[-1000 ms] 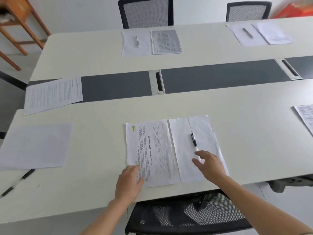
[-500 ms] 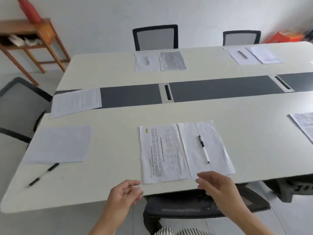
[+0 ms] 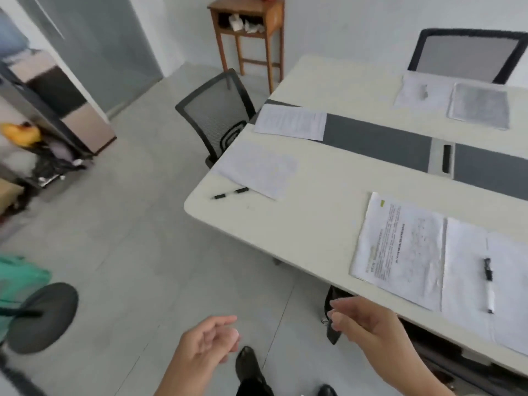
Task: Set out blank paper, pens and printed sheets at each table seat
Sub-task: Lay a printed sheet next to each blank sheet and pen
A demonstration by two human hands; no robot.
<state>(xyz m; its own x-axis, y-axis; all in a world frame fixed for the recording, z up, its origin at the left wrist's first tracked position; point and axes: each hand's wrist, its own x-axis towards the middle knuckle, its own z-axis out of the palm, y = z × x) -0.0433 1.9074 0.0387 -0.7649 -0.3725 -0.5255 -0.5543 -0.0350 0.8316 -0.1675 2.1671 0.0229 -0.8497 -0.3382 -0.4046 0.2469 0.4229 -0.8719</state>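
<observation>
On the white table (image 3: 314, 224), a printed sheet (image 3: 400, 247) lies beside a blank sheet (image 3: 468, 275) with a pen (image 3: 488, 284) on it, at the near seat. At the table's end lie a blank sheet (image 3: 257, 167), a black pen (image 3: 230, 193) on the bare table next to it, and a printed sheet (image 3: 291, 122). A far seat has a blank sheet with a pen (image 3: 420, 91) and a printed sheet (image 3: 480, 105). My left hand (image 3: 205, 347) and right hand (image 3: 368, 327) hover off the table's near edge, fingers loosely curled, holding nothing.
A mesh chair (image 3: 220, 112) stands at the table's end, another chair (image 3: 468, 55) at the far side, a third under the near edge by my right hand. A wooden side table (image 3: 248, 32) stands by the wall. A fan base (image 3: 40, 315) and clutter sit at the left.
Both hands have left the near seat's papers and pulled back off the table. My view has swung left toward the table's end, bringing the floor and the end chair into sight.
</observation>
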